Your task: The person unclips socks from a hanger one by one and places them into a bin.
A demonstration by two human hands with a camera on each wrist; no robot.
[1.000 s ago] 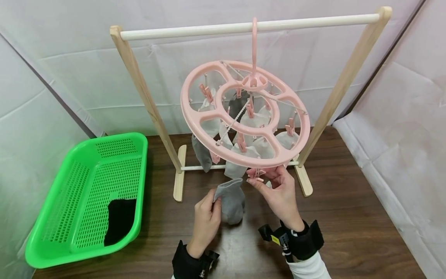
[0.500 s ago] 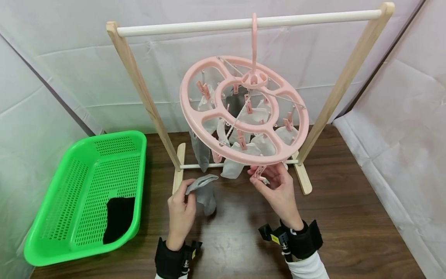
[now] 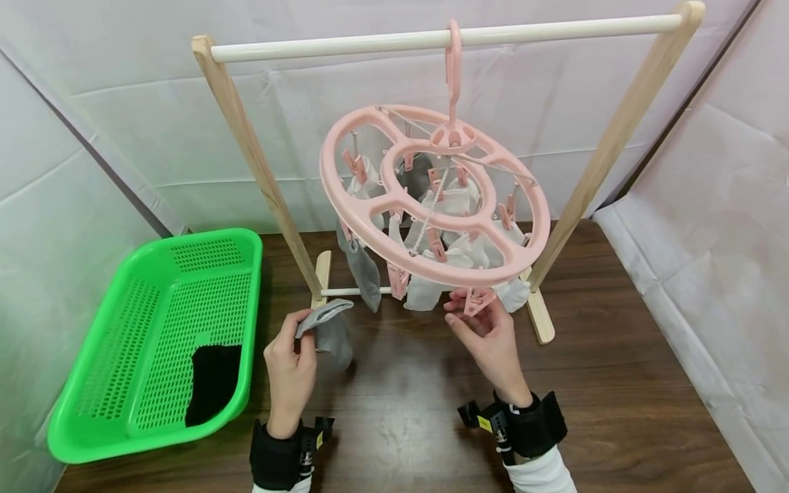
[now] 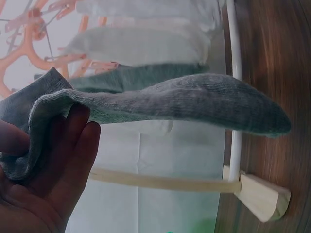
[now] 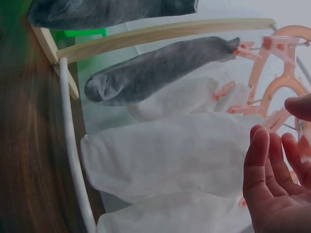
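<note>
At the left of centre in the head view, my left hand pinches a grey sock by its cuff. The sock's foot dangles freely, stretched out sideways in the left wrist view. My right hand is raised under the front rim of a pink round clip hanger. Its thumb stands apart from its fingers, beside a pink clothespin that hangs from the rim. Another grey sock and several white socks hang clipped from the hanger.
The hanger hooks over the white bar of a wooden rack. On the left, a green basket contains a black cloth item. White fabric walls surround the dark wooden table.
My left hand has moved left with the grey sock, away from the hanger. The right thumb has come off the clothespin, and the hanger has turned a little, its front clips shifting right.
</note>
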